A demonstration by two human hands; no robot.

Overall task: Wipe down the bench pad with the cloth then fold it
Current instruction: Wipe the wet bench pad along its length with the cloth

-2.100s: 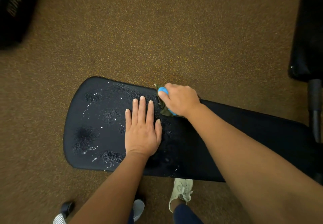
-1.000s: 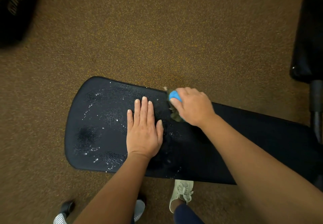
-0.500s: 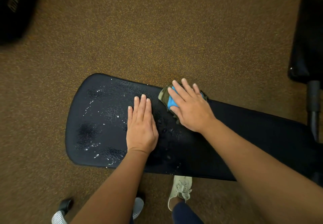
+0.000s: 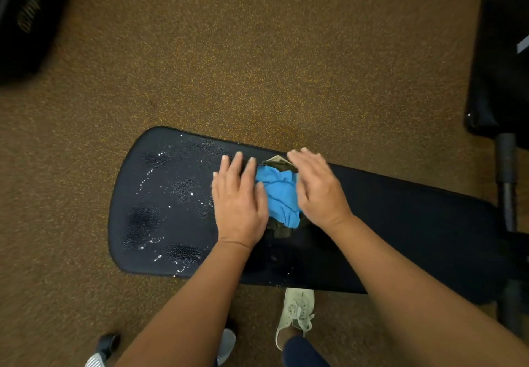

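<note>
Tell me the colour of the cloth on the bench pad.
Bright blue cloth with dark olive parts; head view.

A gym being indicated, a long black bench pad being seen over brown speckled rubber flooring, another black upholstered unit on a metal post being shown right of the bench pad, a dark lettered object being glimpsed far left beyond it
</note>
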